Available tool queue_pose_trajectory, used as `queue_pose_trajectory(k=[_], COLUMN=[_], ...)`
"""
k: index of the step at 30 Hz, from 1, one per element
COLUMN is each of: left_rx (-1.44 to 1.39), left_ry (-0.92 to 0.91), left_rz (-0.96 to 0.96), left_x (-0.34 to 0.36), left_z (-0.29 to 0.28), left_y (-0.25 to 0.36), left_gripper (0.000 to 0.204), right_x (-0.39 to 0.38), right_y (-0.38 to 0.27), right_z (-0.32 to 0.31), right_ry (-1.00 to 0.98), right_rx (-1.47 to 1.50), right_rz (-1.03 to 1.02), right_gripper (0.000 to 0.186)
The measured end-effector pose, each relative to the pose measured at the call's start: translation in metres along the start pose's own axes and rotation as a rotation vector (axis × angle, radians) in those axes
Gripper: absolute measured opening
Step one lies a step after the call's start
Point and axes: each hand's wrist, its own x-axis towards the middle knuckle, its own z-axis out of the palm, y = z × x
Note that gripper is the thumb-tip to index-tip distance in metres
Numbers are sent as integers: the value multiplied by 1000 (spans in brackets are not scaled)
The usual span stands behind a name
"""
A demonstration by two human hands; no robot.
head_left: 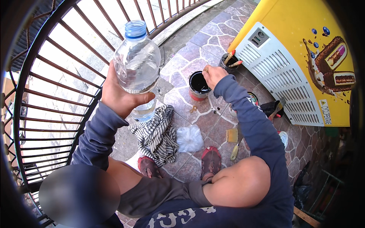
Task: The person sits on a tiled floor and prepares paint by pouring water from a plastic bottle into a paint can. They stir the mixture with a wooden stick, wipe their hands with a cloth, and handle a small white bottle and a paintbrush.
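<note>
A clear plastic bottle (137, 62) with a blue neck ring and no cap stands upright in my left hand (118, 93); clear liquid shows inside. My fingers wrap its side, thumb across the lower part. My right hand (215, 79) is closed in a pinch at the right rim of a can (197, 95) of glossy black paint. What the fingertips grip, the rim or something thin, is hidden. Behind that hand stands a dark container (229, 68) with orange-tipped brush handles.
A striped cloth (155, 135), a clear plastic bag (189, 138) and a flat paintbrush (234, 140) lie on the stone-patterned floor by my shoes. A black cup (270, 108) holds another brush. A curved metal railing (62, 78) runs along the left; a yellow freezer (289, 26) stands right.
</note>
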Motion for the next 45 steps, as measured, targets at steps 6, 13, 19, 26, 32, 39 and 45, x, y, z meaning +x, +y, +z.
queue_pose_trajectory(k=[6,13,19,26,32,39,45], left_rx=[-35,-48,29,2,0,15,-39], left_ry=[-5,11,-4,-10,-17,-34,-14], left_rz=[6,19,32,23,43,26,39], left_x=[1,-1,-1,-3,-1,-1,-2], left_z=[1,1,3,5,5,2,1], left_y=[-2,-4,-5,-7,-7,-2,-2], left_gripper=[100,99,101,104,105,103,99], right_x=[-4,-10,-9,-7,0,-3,-1], right_y=[-6,-9,-12,-8,-4,-5,-3], right_z=[7,-1,2,1,5,5,-2], right_ry=[-115,-110,-55,-125,17,-41,-118], right_rx=[291,36,308,127,177,267,26], right_rz=[-97,-60,-74,-41,7,-118,105], right_gripper=[25,23,22,22,24,24,28])
